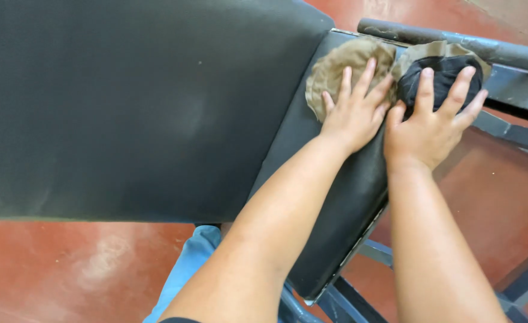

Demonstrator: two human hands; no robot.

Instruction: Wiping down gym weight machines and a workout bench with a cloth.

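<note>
**Here, two cloth pieces are pressed flat on a dark padded board**

Here, both hands are laid palm-down at the far end of a narrow black padded board (336,197), which is carried on a blue-grey metal frame (509,78) over a red floor (66,269).

The tan round cloth piece (336,69) is found directly ahead of the left hand (355,107), beyond its fingertips and a little to the left; the fingers are spread wide and extended, and their tips are rested on the near edge of the cloth. Nothing is gripped by this hand; the cloth is only pinned against the padding.

The black cloth piece (440,75) is covered in part by the right hand (431,128), whose fingers are likewise splayed and flat, not curled. A tan layer is seen around the black piece's far edge. Neither piece shows a clear long axis, both being roughly round. The two pieces lie side by side, just touching or nearly so, each nearer to the hand on its own side.

A wide dark mat-covered surface (126,101) is seen to the left, overlapping the board's edge. A light-blue trouser leg (186,269) is glimpsed below.
</note>
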